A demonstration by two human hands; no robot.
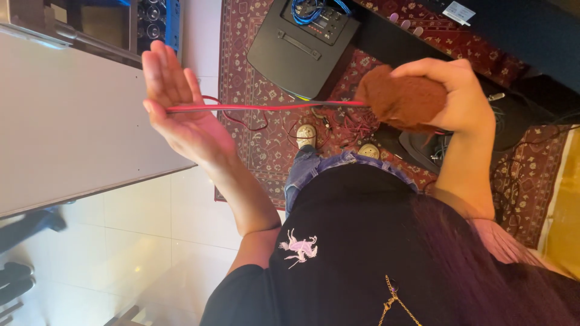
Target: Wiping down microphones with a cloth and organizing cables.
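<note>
A thin red and black cable [272,107] runs taut between my two hands at chest height. My left hand [181,118] is flat with its fingers stretched out, and the cable's end lies across the palm. My right hand [462,96] is closed around a brown cloth [402,99], which is bunched around the cable. Below the hands I see my black shirt, my jeans and my two shoes [307,135] on the rug.
A black speaker box [290,57] with a blue coiled cable on top stands on a red patterned rug [254,133]. Loose red wires [353,124] lie by my feet. A grey panel [66,121] is at left over white floor tiles. Dark equipment sits at right.
</note>
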